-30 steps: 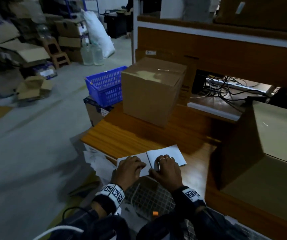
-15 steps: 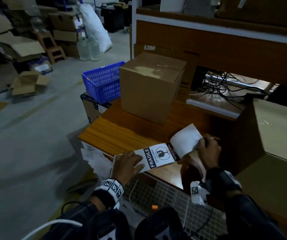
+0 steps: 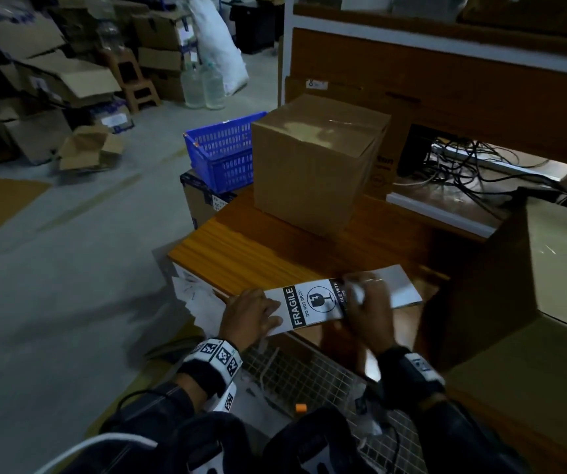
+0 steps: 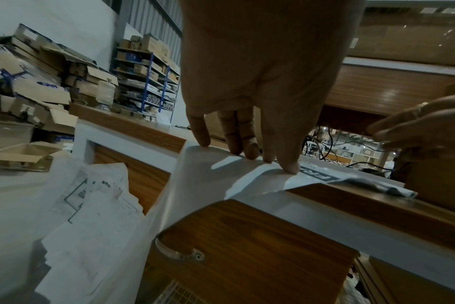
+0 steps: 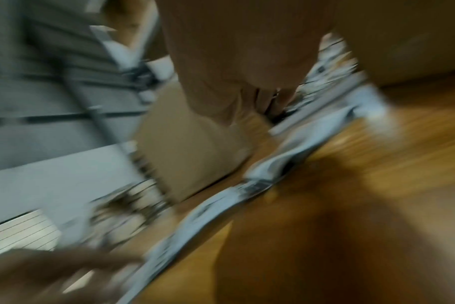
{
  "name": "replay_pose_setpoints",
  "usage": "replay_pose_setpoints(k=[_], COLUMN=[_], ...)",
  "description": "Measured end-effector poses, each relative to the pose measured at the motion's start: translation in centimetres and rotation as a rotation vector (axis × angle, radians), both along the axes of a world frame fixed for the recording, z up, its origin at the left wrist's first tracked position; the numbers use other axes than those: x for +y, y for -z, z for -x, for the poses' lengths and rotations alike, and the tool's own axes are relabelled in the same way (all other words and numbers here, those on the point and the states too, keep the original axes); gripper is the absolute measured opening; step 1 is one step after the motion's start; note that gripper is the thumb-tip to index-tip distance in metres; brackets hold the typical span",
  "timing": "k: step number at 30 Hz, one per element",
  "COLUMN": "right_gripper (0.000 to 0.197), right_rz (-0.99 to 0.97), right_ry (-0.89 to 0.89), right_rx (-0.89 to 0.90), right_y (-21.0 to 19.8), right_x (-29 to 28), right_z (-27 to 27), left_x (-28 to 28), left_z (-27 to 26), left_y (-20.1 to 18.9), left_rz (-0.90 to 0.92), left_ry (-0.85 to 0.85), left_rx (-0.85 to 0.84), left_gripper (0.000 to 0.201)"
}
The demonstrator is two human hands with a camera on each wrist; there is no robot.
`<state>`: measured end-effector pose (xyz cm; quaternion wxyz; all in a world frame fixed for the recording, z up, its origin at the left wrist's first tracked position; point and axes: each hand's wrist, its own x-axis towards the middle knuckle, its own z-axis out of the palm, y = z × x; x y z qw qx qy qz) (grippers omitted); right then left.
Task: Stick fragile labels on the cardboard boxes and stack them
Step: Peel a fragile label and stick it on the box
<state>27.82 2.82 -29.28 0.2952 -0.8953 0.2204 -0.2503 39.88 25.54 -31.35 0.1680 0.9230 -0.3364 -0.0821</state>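
Head view: the fragile label lies at the worktop's near edge; the left hand presses its left end flat-fingered. The right hand is blurred, its grip unclear.

Left wrist view: straight fingertips rest on the label sheet.

Right wrist view: blurred.

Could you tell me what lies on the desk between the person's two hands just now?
In the head view, the printed black-and-white FRAGILE label on its white backing strip spans the gap between the left hand and right hand.

We wear dark sleeves, black wristbands with white checker-marker tags, rings on right hand; white cable near left arm.
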Motion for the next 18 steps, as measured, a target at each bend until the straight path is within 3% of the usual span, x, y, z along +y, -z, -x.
replay_pose_setpoints(k=[2, 4, 7, 13, 18], right_gripper=[0.013, 0.01, 0.015, 0.011, 0.014], right_rz=[-0.005, 0.091, 0.183, 0.318, 0.29], right_ry=[-0.286, -0.435, -0.419, -0.341, -0.405], right_rx=[0.111, 0.21, 0.314, 0.306, 0.352], right_y=[-0.2, 0.7, 2.0, 3.1, 2.4], right_x=[3.7, 6.1, 8.0, 8.6, 8.1], right_z=[-0.6, -1.3, -1.8, -1.9, -1.9], left_x=[0.2, 0.5, 1.1, 1.1, 1.1], left_z=[-0.2, -0.4, -0.9, -1.1, -1.4], left_y=[-0.2, -0.3, -0.3, -0.2, -0.1], left_rz=[0.0, 0.023, 0.049, 0.123, 0.124], left_ry=[0.001, 0.007, 0.018, 0.013, 0.006], left_rx=[-0.017, -0.034, -0.058, -0.066, -0.021], left_gripper=[0.04, 0.033, 0.025, 0.019, 0.022])
